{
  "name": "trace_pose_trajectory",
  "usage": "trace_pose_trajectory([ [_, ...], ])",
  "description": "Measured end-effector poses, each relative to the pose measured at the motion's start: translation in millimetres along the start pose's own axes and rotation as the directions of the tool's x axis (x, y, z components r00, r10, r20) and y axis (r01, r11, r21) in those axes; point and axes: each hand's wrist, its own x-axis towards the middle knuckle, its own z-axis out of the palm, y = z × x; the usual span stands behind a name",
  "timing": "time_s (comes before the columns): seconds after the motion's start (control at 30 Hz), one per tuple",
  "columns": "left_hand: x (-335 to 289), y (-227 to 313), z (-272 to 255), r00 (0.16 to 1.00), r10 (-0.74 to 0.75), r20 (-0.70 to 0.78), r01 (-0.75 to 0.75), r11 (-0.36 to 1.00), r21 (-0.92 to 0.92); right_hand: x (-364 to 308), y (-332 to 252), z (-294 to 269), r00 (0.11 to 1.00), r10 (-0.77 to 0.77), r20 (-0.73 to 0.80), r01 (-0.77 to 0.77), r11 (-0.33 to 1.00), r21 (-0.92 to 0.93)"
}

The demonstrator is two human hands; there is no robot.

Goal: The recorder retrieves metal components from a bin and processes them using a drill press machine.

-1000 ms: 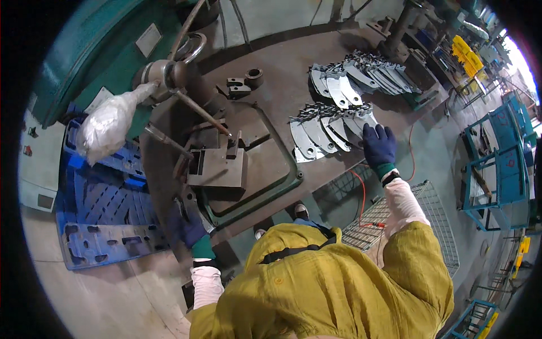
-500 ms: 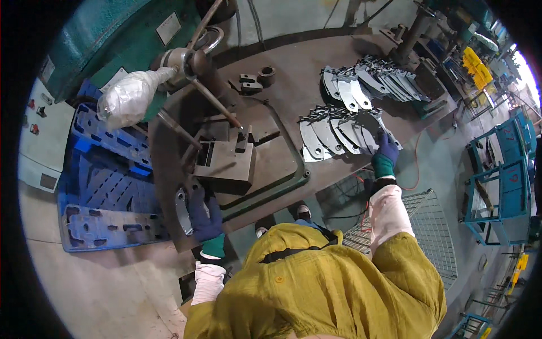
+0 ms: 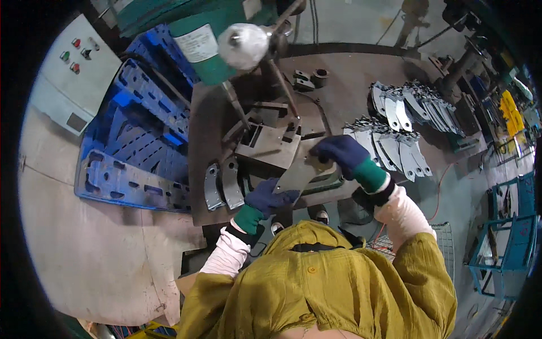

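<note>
A curved flat steel plate [image 3: 300, 174] is held slanted in front of me, near the fixture block. My right hand [image 3: 343, 155], in a dark blue glove with a green cuff, grips its upper end, fingers closed. My left hand [image 3: 270, 198], gloved alike, holds the lower end between thumb and fingers. Just beyond the plate is a steel fixture block [image 3: 267, 148] with slots in its top. Left of my left hand, two curved plates with holes, one outer [image 3: 213, 187] and one inner [image 3: 231, 184], lie side by side on the table.
Two overlapping rows of curved plates, a near row [image 3: 389, 148] and a far row [image 3: 418, 107], lie on the table's right. Handle bars [image 3: 285, 90] and a plastic-wrapped knob [image 3: 244, 46] overhang the block. Blue pallets [image 3: 132, 181] stand left; a wire basket [image 3: 443, 243] stands low at right.
My right hand has come from the near plate row to the middle, bringing a plate. My left hand has left the table's left edge and taken the plate's lower end. The view has shifted.
</note>
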Motion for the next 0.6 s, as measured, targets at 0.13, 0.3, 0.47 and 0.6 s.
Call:
trace_pose_trajectory([
  [0.13,-15,-94,-33,0.940,-0.032,-0.340,-0.011,0.992,-0.123,45,-66,25,0.953,-0.240,-0.183,0.224,0.969,-0.100],
  [0.3,-9,-105,-46,0.827,-0.133,-0.546,-0.093,0.926,-0.366,77,-166,19,0.978,-0.157,0.136,-0.078,0.328,0.942],
  [0.47,9,-132,-82,0.785,0.273,-0.556,-0.046,0.921,0.388,98,-218,22,0.898,-0.362,0.252,-0.248,0.059,0.967],
  [0.6,33,-121,-82,0.823,0.004,-0.569,-0.122,0.978,-0.170,103,-221,13,0.899,-0.324,0.295,-0.308,0.014,0.951],
])
